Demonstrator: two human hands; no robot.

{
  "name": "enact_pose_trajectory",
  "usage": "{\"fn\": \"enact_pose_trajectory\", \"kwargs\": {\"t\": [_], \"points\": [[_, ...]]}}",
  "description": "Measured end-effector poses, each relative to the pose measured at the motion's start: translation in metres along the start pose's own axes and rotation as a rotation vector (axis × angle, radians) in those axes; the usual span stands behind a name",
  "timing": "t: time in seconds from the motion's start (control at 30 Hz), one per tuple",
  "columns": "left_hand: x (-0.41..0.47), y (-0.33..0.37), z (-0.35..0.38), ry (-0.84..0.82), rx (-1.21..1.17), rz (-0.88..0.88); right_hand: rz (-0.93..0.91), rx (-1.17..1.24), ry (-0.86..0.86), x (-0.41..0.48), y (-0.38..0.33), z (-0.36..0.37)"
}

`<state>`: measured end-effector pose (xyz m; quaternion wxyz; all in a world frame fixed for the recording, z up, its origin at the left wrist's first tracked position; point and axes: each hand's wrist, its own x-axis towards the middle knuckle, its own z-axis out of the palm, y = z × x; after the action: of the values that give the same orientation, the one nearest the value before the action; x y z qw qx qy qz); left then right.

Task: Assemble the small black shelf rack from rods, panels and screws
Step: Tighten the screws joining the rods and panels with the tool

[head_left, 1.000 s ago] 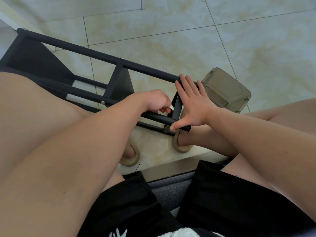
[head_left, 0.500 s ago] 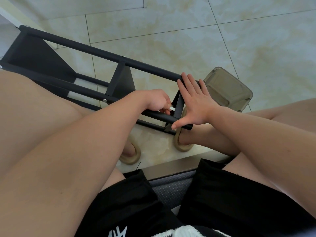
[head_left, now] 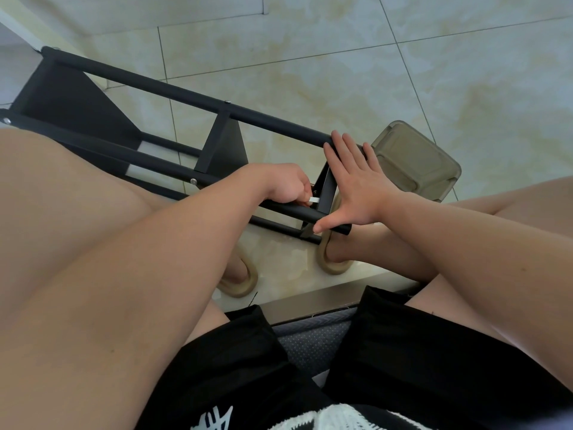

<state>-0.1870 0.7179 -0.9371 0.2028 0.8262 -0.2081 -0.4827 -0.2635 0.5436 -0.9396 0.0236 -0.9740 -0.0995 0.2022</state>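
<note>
1. Though cropped at the bottom edge, read as soft black shorts with a white printed mark too cut off to decipher; between the thighs, grey dotted fabric.
2. Sat on glossy tile just beyond: beige slippers, rounded and rubbery-looking.
3. Curled tight with knuckles up, left hand, pinching a small flat silver tool at an inner corner of the shelf rack.
4. Lay flat and spread, right hand, fingers straight, palm pressed against the black end panel, thumb tip touching the nearer round rod; gripped nothing.
5. Lay on its side, running from behind the left thigh to both hands: matte black, round rods joined by flat panels, a silver screw head at one joint.
6. Stood just behind the right hand: smoky translucent plastic container, rounded-square; contents could not be made out.
7. Stretched farthest: cream marbled floor tiles, shiny, with thin dark grout lines.
</note>
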Motion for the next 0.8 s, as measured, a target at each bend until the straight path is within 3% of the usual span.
{"fn": "enact_pose_trajectory", "kwargs": {"t": [0.53, 0.8], "points": [[0.0, 0.001, -0.001, -0.039, 0.073, 0.022, 0.002, -0.001, -0.015, -0.001, -0.001, -0.003], [-0.003, -0.004, -0.012, 0.089, 0.082, 0.043, 0.005, 0.015, -0.016, 0.0, -0.001, -0.003]]}}
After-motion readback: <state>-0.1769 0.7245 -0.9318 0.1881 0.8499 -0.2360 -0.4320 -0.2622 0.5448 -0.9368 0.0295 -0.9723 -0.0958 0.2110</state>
